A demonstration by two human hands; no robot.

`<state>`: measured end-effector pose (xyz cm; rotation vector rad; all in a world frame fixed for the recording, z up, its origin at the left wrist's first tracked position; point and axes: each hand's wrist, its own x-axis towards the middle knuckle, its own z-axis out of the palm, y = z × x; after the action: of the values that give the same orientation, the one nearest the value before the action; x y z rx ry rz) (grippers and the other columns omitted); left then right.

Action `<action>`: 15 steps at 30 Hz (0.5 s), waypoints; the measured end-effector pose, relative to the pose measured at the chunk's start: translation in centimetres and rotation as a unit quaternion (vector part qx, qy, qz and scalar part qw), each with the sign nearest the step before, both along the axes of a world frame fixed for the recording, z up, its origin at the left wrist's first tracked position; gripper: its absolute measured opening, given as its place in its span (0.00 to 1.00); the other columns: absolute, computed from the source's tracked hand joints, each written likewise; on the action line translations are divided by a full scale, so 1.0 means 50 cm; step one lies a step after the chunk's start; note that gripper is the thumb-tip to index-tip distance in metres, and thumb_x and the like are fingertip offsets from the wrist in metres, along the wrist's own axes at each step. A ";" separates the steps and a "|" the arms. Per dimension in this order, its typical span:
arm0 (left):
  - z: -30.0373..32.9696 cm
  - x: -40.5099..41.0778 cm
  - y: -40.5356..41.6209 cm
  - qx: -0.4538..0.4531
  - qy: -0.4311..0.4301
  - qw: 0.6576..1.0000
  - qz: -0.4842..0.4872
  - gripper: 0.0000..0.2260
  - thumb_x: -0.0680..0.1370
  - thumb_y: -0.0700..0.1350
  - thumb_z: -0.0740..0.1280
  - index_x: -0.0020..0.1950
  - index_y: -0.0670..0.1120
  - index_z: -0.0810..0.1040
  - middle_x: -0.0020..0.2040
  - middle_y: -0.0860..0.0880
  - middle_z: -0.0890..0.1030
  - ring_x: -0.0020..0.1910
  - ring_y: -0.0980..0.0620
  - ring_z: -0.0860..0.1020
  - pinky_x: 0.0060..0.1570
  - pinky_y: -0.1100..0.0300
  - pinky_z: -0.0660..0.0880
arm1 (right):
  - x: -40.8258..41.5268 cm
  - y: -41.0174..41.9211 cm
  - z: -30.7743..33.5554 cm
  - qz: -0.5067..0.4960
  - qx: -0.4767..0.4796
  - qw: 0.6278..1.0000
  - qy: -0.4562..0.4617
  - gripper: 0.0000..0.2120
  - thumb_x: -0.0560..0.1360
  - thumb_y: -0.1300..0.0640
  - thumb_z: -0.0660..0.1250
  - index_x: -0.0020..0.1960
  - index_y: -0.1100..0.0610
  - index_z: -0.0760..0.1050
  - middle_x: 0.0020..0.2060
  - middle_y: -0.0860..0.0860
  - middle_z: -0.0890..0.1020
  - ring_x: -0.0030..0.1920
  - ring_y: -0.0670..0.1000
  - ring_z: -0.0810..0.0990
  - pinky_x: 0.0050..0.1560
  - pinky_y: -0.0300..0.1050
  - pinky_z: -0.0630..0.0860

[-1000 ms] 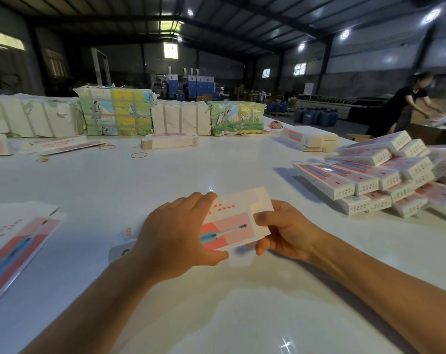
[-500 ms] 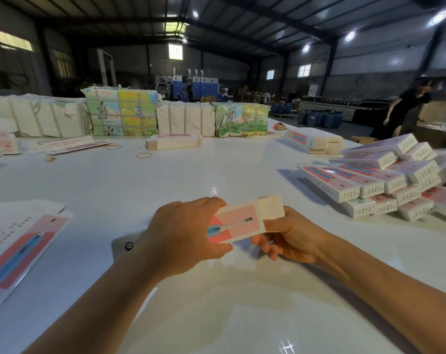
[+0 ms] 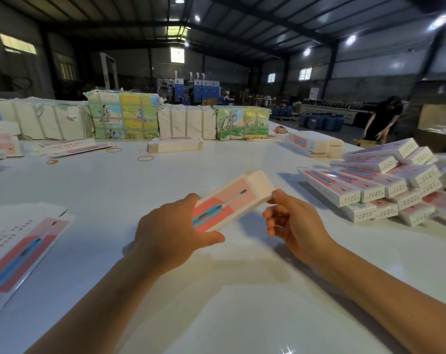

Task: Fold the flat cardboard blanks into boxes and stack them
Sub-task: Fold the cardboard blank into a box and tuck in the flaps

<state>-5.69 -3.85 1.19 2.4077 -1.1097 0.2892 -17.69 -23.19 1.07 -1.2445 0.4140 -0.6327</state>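
Note:
A slim pink-and-white box with a blue toothbrush print is held above the white table, tilted up to the right. My left hand grips its near left end. My right hand touches the box's far right end with its fingertips, the other fingers curled. Flat blanks with the same print lie at the left edge. A pile of folded boxes lies at the right.
Wrapped bundles line the table's far side, with more blank stacks and rubber bands in front. Another stack lies at the back right. A person in black bends over beyond the table.
The blank has been closed into a box shape and lifted up and to the right. My right hand has shifted from under its end to its far corner.

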 end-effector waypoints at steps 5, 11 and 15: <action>0.000 -0.004 -0.007 0.008 0.015 0.999 0.035 0.24 0.64 0.73 0.65 0.48 0.61 0.62 0.38 0.62 0.69 0.34 0.60 0.73 0.29 0.66 0.67 | -0.008 0.026 -0.005 -0.134 -0.209 0.968 -0.038 0.07 0.77 0.63 0.65 0.45 0.56 0.81 0.37 0.52 0.82 0.31 0.45 0.78 0.32 0.36 0.75; 0.000 -0.019 -0.017 0.026 0.016 0.999 0.026 0.23 0.65 0.73 0.63 0.49 0.61 0.60 0.42 0.61 0.69 0.36 0.56 0.73 0.28 0.69 0.62 | -0.004 0.062 -0.014 -0.111 -0.294 0.949 -0.023 0.09 0.78 0.60 0.63 0.54 0.51 0.78 0.48 0.50 0.79 0.36 0.42 0.77 0.35 0.30 0.74; -0.004 -0.026 -0.020 0.034 0.017 0.999 0.009 0.23 0.66 0.73 0.63 0.49 0.61 0.61 0.44 0.61 0.70 0.39 0.56 0.73 0.30 0.69 0.64 | -0.007 0.063 -0.016 -0.111 -0.304 0.946 -0.016 0.10 0.78 0.63 0.64 0.43 0.51 0.79 0.41 0.54 0.80 0.30 0.43 0.75 0.32 0.33 0.73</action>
<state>-6.99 -4.83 0.97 2.4735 -1.1014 0.2190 -18.05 -20.03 0.25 -1.7851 0.3423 -1.0206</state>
